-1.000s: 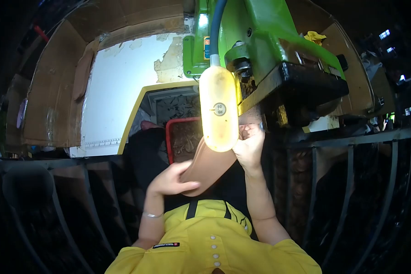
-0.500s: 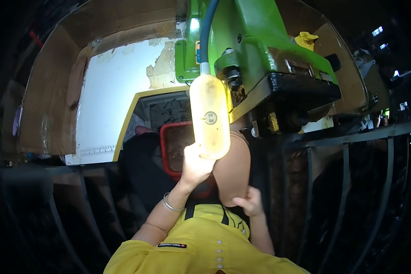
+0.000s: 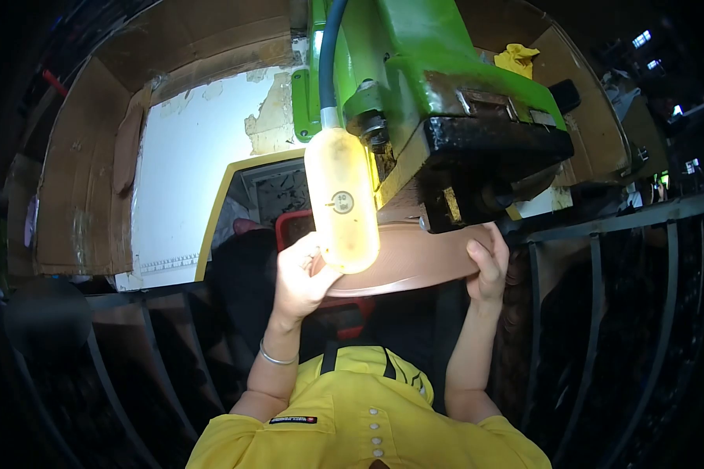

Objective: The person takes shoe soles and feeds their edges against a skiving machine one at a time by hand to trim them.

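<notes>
A brown, finely ridged shoe sole point(image 3: 414, 262) lies crosswise under the front of a green machine point(image 3: 438, 86). My left hand point(image 3: 299, 277) grips its left end, with the thumb along the near edge. At its right end, my right hand point(image 3: 486, 267) is closed round it. A glowing yellow lamp point(image 3: 342, 203) hangs in front of my left fingertips and hides part of the sole. The sole's far edge is partly covered by the machine's black head point(image 3: 493, 168).
A red basket point(image 3: 288, 227) stands below, behind the sole. Cardboard walls point(image 3: 86, 172) surround the white worktop point(image 3: 176, 164). Another brown sole-like piece point(image 3: 129, 148) leans at the left. A yellow cloth point(image 3: 516, 59) lies at the back right. Metal bars point(image 3: 594, 305) run along the right.
The sole has turned from lengthwise to crosswise and risen toward the machine head. My right hand has moved up and right with its end; my left hand has shifted slightly left.
</notes>
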